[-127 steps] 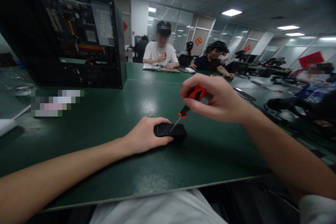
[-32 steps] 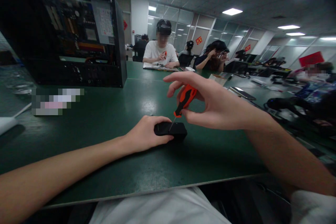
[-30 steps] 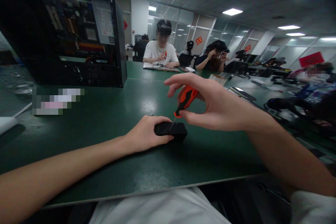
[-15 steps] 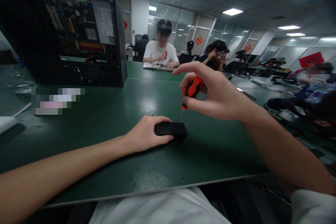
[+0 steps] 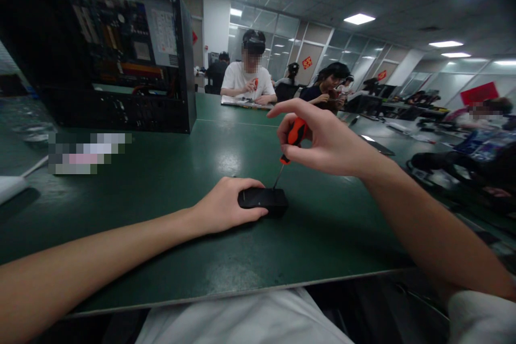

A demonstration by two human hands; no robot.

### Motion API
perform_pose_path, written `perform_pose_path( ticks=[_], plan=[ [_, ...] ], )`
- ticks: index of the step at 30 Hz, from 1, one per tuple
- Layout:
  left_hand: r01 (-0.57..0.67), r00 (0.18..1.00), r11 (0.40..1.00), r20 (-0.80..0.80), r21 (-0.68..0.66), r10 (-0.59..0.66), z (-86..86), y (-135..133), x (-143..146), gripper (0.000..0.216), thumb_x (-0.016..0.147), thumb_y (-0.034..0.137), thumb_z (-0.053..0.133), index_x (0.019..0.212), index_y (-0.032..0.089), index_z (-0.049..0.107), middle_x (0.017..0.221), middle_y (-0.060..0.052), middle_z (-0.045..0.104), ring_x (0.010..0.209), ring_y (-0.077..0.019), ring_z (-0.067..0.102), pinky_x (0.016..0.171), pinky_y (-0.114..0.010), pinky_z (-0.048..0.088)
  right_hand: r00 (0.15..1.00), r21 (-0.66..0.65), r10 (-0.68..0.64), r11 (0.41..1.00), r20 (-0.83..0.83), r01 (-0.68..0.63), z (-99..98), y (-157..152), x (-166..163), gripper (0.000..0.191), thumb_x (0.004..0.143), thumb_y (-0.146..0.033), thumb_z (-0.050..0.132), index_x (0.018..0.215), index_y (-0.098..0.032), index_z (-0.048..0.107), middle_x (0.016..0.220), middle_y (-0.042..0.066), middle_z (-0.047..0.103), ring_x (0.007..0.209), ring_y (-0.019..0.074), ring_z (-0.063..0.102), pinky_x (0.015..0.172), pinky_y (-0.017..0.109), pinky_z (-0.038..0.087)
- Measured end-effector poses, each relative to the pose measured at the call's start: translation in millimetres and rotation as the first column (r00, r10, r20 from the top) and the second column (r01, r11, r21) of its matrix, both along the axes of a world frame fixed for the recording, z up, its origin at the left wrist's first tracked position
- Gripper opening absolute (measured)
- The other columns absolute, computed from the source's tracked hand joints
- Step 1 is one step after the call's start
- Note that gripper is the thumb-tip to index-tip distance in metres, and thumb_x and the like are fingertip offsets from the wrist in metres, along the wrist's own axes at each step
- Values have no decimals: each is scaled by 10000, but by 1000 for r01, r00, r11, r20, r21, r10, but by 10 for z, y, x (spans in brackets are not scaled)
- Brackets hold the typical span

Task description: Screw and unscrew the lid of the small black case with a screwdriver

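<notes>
A small black box-shaped block (image 5: 270,201) lies on the green table (image 5: 226,263), and my left hand (image 5: 228,207) grips its left end between thumb and fingers. Above it, my right hand (image 5: 312,137) is closed around the orange and black handle of a screwdriver (image 5: 297,131), index finger stretched out to the left. The thin metal shaft slants down, and its tip meets the top face of the block near the right end. Whatever the tip touches there is too small to make out.
An open black computer case (image 5: 185,75) with its inside parts showing stands at the back left. Nearer is a blurred-out item (image 5: 86,156), beside a white object with a cable (image 5: 14,188). Across the table sits a person in a white shirt (image 5: 231,78); a dark flat device (image 5: 377,145) lies right.
The screwdriver has turned slightly in my right hand and its shaft stands a little steeper. My left hand and the black block have stayed in place.
</notes>
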State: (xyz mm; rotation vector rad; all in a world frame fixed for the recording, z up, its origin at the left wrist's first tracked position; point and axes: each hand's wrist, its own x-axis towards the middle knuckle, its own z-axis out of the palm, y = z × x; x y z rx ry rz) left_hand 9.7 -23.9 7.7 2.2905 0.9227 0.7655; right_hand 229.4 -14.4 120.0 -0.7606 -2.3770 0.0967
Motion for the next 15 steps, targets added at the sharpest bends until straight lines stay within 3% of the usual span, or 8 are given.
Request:
perform_pose_path(
  ticks=[10, 15],
  plan=[
    [-3, 1000, 1000, -17, 1, 3, 13, -3, -5, 399, 823, 366, 757, 1171, 172, 726, 1002, -37, 777, 835, -214, 714, 772, -287, 516, 1000, 15, -11, 1000, 21, 11, 15, 51, 40, 242, 843, -249, 666, 1071, -169, 645, 860, 23, 673, 728, 145, 625, 663, 261, 480],
    [-8, 1000, 1000, -16, 18, 9, 13, -2, -4, 394, 821, 357, 760, 1168, 173, 727, 1013, -38, 778, 838, -214, 717, 803, -290, 523, 994, -54, 7, 999, 108, -1, 95, 44, 142, 325, 773, -182, 691, 1098, -192, 673, 1007, 44, 717, 803, 171, 671, 685, 275, 533]
  ],
)
